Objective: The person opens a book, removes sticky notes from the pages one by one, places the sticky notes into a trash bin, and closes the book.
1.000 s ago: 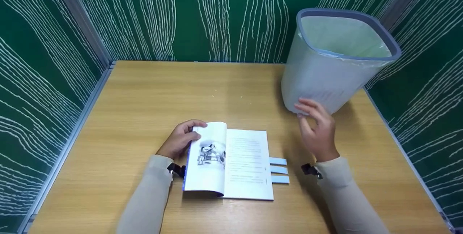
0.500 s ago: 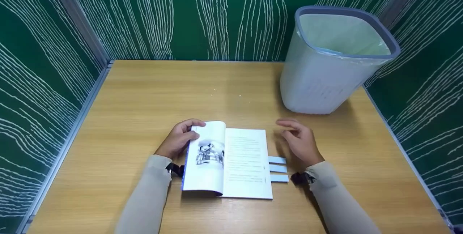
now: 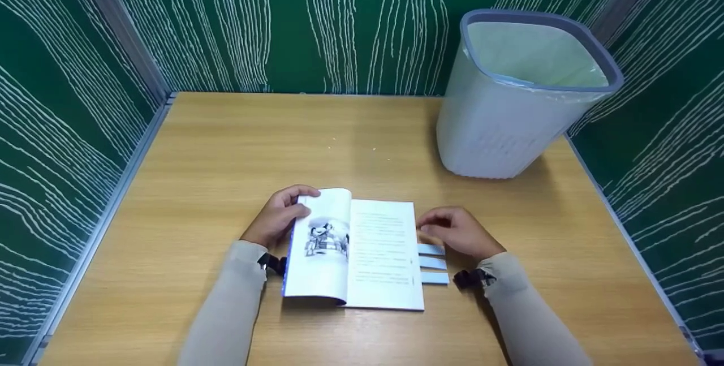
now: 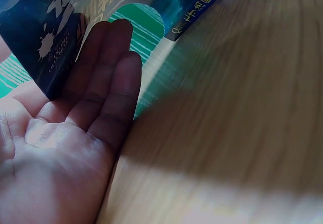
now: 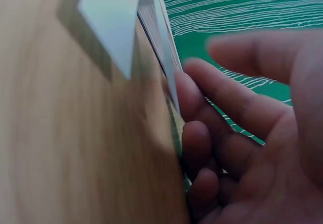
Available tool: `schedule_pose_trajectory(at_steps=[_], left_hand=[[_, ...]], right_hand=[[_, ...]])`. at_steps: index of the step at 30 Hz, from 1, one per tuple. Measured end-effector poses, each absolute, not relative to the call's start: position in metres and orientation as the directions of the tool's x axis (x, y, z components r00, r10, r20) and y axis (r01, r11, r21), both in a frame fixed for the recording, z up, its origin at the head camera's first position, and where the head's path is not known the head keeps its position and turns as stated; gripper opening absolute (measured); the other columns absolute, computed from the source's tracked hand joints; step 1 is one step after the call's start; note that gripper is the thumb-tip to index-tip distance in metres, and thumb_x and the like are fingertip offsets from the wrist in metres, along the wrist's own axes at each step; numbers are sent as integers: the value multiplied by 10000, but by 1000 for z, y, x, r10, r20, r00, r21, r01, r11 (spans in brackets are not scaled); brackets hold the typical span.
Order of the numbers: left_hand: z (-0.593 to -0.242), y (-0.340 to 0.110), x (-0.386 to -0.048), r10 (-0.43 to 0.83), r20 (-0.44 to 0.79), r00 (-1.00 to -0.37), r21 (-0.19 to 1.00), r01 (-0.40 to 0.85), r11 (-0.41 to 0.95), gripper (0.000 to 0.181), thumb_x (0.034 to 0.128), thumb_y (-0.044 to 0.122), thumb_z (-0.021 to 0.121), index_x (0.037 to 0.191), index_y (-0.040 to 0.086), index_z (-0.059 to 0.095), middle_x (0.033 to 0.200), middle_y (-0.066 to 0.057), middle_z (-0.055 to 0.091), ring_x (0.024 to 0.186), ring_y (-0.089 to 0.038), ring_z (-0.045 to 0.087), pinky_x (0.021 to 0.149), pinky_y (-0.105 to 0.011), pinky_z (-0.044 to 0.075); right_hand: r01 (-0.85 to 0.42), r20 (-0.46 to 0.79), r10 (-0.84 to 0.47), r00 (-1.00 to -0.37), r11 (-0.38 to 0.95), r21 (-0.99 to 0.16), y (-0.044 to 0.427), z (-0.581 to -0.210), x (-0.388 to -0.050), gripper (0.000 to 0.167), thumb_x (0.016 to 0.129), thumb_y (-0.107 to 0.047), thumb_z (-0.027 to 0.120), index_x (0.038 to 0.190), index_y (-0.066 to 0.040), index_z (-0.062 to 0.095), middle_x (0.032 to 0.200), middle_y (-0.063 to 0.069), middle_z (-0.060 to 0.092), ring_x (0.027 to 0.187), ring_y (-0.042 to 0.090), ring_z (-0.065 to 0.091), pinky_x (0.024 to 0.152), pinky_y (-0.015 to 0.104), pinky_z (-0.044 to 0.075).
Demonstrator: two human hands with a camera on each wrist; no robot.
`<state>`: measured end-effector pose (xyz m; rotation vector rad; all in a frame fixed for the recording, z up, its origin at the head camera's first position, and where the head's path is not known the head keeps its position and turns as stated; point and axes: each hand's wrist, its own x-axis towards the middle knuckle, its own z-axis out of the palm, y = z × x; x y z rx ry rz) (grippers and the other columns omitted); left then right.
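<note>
An open book (image 3: 384, 253) lies on the table, a drawing on its left page and print on its right. My left hand (image 3: 277, 216) grips the book's left edge, thumb on the page; in the left wrist view its fingers (image 4: 103, 93) lie against the dark blue cover (image 4: 50, 37). Three light-blue strips (image 3: 434, 278) stick out from the right edge. My right hand (image 3: 461, 231) is beside that edge at the uppermost strip, fingers bent. In the right wrist view, the thumb stands apart from the fingers, which are close to a strip (image 5: 166, 57); contact is unclear.
A tall pale waste bin (image 3: 498, 128) with a grey rim and a liner stands at the table's back right. Small white specks (image 3: 374, 149) lie on the wooden table (image 3: 254, 145). Green panels (image 3: 294, 26) with white lines enclose the back and sides.
My right hand has come down and left from in front of the bin to the book's right edge by the strips. My left hand keeps its grip on the book.
</note>
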<state>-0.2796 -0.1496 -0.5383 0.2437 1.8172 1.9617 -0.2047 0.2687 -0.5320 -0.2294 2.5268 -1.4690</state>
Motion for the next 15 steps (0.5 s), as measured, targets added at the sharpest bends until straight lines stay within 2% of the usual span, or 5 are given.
schedule_pose_trajectory(at_steps=[8, 15], left_hand=[[-538, -150, -281, 442, -158, -883, 981, -190, -28, 372, 937, 22, 599, 1295, 99, 662, 1254, -151, 617, 963, -290, 715, 714, -341, 631], [-539, -150, -280, 448, -147, -882, 982, -184, -38, 387, 920, 6, 585, 1293, 83, 658, 1207, -139, 627, 899, -246, 709, 670, -313, 618]], right_hand=[[-87, -138, -340, -930, 570, -817, 267, -529, -202, 50, 915, -256, 797, 946, -223, 777, 908, -2, 729, 809, 188, 586, 687, 235, 484], [-136, -111, -387, -915, 556, -820, 267, -530, -200, 87, 881, -193, 825, 933, -216, 759, 883, -19, 722, 806, 172, 635, 705, 233, 525]])
